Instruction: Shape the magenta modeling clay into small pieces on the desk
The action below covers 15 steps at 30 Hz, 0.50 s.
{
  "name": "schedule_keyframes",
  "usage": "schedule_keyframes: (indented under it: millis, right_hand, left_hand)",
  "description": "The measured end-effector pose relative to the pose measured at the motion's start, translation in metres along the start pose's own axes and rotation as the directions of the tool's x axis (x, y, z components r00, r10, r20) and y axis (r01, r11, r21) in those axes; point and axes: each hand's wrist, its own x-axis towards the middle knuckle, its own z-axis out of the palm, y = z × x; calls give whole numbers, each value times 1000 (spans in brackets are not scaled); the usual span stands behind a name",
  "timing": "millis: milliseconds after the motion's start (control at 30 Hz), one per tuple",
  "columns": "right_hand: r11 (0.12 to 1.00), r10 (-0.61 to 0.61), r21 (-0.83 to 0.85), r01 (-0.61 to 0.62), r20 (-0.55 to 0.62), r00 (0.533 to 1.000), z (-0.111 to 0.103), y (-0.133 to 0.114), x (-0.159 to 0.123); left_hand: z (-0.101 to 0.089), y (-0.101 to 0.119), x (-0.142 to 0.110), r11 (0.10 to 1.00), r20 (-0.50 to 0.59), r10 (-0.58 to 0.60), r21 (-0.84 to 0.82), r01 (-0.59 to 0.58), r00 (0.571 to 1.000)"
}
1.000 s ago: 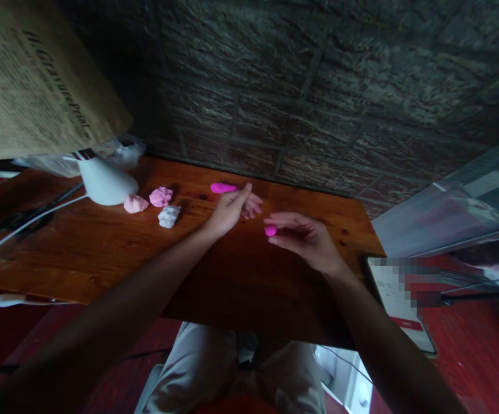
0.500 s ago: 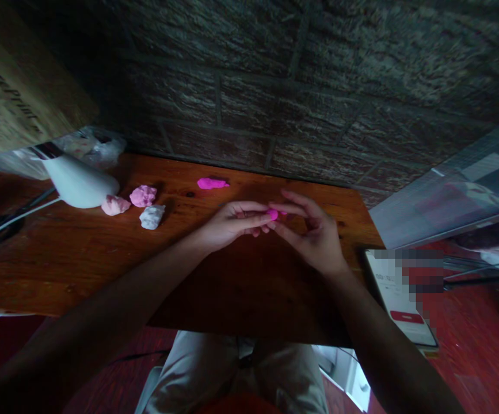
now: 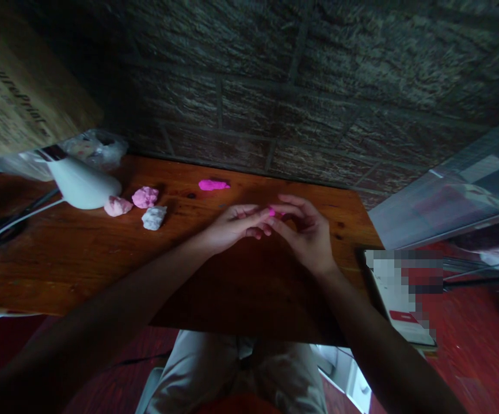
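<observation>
Between the fingertips of both hands is a small bright pink piece of modelling clay [image 3: 271,213], mostly covered by the fingers. My left hand [image 3: 238,225] pinches it from the left with thumb and fingers. From the right, my right hand [image 3: 305,230] has its thumb and fingertips closed on the same piece. Behind the hands, a bright pink clay lump [image 3: 213,184] lies on the wooden table [image 3: 102,253]. Further left sit a light pink lump [image 3: 145,197], a pale peach-pink lump [image 3: 117,206] and a white lump [image 3: 153,218].
A white lamp-like base [image 3: 86,187] with a cable stands at the left, below a brown printed paper bag [image 3: 25,86]. Clear plastic wrapping [image 3: 98,150] lies behind it. A tablet-like screen [image 3: 398,299] rests at the right edge. A stone-patterned wall [image 3: 249,98] borders the back.
My right hand has shifted slightly left and its fingers have curled closer to the left fingertips. Less of the pink clay piece shows now. The lumps on the table stay in place.
</observation>
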Motion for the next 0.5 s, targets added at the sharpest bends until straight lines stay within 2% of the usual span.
schedule_keyframes:
  millis: [200, 367, 500]
  right_hand:
    - [999, 11, 40, -17, 141, 990, -6, -2, 1]
    - [996, 74, 41, -80, 125, 989, -4, -2, 0]
    - [993, 106, 44, -113, 139, 985, -2, -2, -1]
  left_hand:
    - [1, 0, -1, 995, 48, -93, -43, 95, 995]
    - [-1, -2, -2, 964, 156, -196, -149, 219, 968]
    - [-2, -2, -3, 960, 166, -192, -171, 220, 967]
